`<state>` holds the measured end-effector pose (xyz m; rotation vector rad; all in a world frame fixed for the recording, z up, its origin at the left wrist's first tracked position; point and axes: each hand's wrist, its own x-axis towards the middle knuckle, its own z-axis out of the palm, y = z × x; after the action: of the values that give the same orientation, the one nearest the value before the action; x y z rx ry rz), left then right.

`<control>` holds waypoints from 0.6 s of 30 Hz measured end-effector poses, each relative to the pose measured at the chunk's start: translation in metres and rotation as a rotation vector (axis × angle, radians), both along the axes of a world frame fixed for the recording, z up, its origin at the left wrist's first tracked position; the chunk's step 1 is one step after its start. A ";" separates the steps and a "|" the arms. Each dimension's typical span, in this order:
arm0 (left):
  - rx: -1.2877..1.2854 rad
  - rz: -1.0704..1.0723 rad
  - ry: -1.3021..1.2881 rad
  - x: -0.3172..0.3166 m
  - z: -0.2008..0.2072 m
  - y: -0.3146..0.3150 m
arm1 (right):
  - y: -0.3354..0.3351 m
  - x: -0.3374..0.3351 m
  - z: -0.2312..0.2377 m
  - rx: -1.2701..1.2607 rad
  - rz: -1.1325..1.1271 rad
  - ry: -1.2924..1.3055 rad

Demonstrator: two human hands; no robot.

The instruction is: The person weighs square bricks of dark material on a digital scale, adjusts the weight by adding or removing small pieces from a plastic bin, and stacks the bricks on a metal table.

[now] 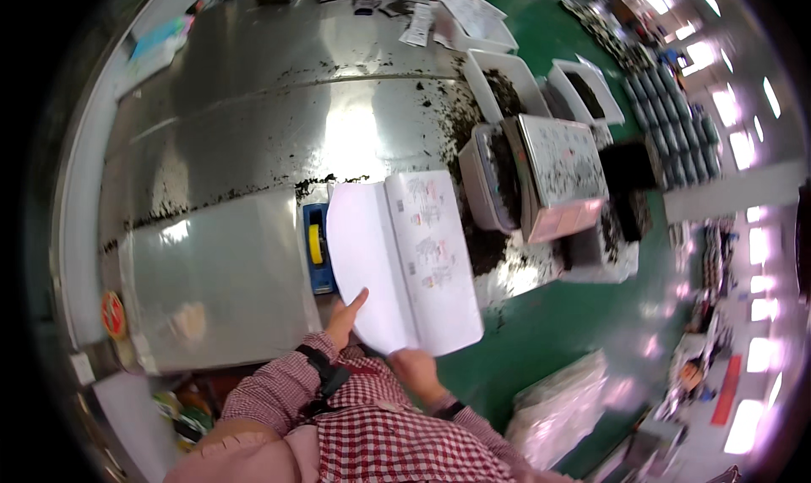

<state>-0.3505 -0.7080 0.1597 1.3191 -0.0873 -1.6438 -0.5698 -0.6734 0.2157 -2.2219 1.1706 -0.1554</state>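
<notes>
A large white sheet of paper is spread in front of me, its left part bowed and blank. Its right part is a strip with small printed drawings and dark square codes; whether this is a folded-over flap or a second sheet I cannot tell. My left hand grips the lower left edge, thumb on top. At the bottom edge my right hand is closed on the paper, fingers partly hidden. Just left of the paper lies a blue tape dispenser with a yellow roll.
A clear plastic sheet covers the near left of the metal table. Dark crumbs are scattered across the table. White tubs and a flat box crowd its right side. A wrapped plastic bundle lies on the green floor.
</notes>
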 end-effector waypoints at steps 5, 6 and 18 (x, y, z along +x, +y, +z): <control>0.306 0.135 0.063 -0.008 -0.006 -0.013 | -0.038 -0.046 0.007 0.290 -0.084 -0.106; 0.344 0.106 0.061 -0.007 -0.007 -0.013 | -0.052 -0.059 0.004 0.189 -0.151 -0.145; 0.031 -0.367 -1.130 -0.067 0.061 -0.021 | -0.190 -0.122 -0.067 0.029 -0.452 -0.072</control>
<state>-0.4179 -0.7285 0.2208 2.1953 -1.0177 -0.9670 -0.6916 -0.8633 0.1482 -1.8778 1.6054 -0.3949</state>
